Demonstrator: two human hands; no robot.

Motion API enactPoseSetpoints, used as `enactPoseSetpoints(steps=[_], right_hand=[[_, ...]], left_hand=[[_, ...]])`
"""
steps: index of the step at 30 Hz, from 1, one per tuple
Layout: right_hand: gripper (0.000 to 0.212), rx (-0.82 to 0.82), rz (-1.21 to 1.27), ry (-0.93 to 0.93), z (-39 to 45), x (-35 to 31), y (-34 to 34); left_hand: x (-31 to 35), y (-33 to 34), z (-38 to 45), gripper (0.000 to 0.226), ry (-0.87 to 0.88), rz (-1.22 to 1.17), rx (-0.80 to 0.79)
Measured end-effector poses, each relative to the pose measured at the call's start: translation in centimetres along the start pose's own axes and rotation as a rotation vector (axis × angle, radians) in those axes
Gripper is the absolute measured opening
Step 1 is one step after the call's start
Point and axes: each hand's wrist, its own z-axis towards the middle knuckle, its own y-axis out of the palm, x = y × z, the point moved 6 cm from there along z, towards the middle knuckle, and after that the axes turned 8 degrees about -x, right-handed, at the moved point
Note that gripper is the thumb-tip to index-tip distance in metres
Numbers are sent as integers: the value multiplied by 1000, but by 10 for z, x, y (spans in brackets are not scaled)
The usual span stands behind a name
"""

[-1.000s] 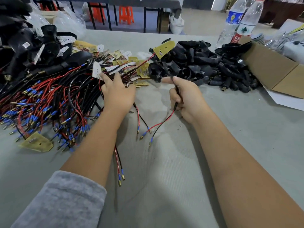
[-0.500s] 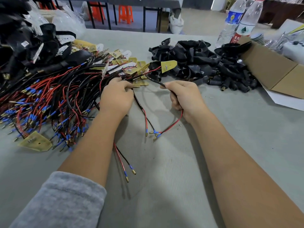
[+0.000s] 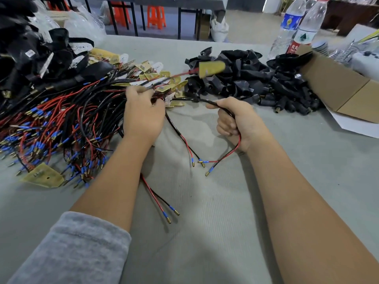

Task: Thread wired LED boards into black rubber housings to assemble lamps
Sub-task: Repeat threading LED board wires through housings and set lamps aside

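Holding a black cable in your right hand (image 3: 239, 121), you are keeping the fingers curled tight round it, with its red and black leads (image 3: 222, 158) trailing out below the palm toward you. Your left hand (image 3: 143, 115) is reaching into the near edge of the wired-board pile (image 3: 61, 124), fingers bent and pinching wires there; which board those wires belong to cannot be told. One yellow LED board (image 3: 211, 68) is hanging blurred in the air over the black rubber housings (image 3: 266, 83), on a red wire running back toward your left hand.

You are risking a snag: the pile's leads are crossing one another, so I judge a pull could be dragging neighbours along or straining a solder joint. Loose leads (image 3: 160, 201) are lying just near your left forearm and could be catching on the grey sleeve (image 3: 71, 253). The swinging board could be knocking housings off their heap.

You are working on a grey cloth-covered table (image 3: 205, 232). Further right, a cardboard box (image 3: 338, 87) is lying open beside the housings, with water bottles (image 3: 295, 27) behind it. Beyond, orange stools (image 3: 155, 16) are standing under a dark table on a pale floor.
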Motion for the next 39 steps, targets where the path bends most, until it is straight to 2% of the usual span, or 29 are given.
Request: enactPoseSetpoints(steps=[2, 4, 7, 9, 12, 15, 17, 21, 24, 26, 29, 33, 39], right_hand=[[30, -21, -47, 12, -1, 0, 3], [31, -57, -4, 31, -3, -1, 6], [26, -104, 270, 20, -7, -5, 7], [24, -92, 466, -67, -9, -12, 3], [24, 7, 628, -208, -7, -17, -10], [25, 201, 566, -202, -3, -12, -24], [26, 317, 497, -161, -2, -7, -29], [20, 447, 388, -162, -4, -6, -32], [19, 438, 290, -196, -4, -9, -26], [19, 404, 266, -236, -4, -11, -22], [19, 389, 284, -290, -5, -15, -22], [18, 405, 287, -288, -6, -15, -25], [17, 441, 456, -333, -4, -10, -24]], left_hand=[[1, -8, 0, 39, -12, -52, 70], [-1, -8, 1, 39, -39, 0, 43], [-3, 3, -2, 38, -66, 184, -91], [0, 9, -5, 37, -53, 242, -152], [13, 9, -10, 35, 78, 268, -102], [25, 7, -12, 30, 175, 162, -71], [30, 12, -16, 29, 176, -22, -163], [47, 32, -29, 26, 115, -364, -462], [59, 48, -41, 25, 147, -418, -648], [62, 56, -48, 20, 183, -396, -717], [60, 60, -47, 37, 197, -305, -711], [51, 56, -36, 25, 209, -195, -621], [49, 53, -34, 23, 213, -153, -533]])
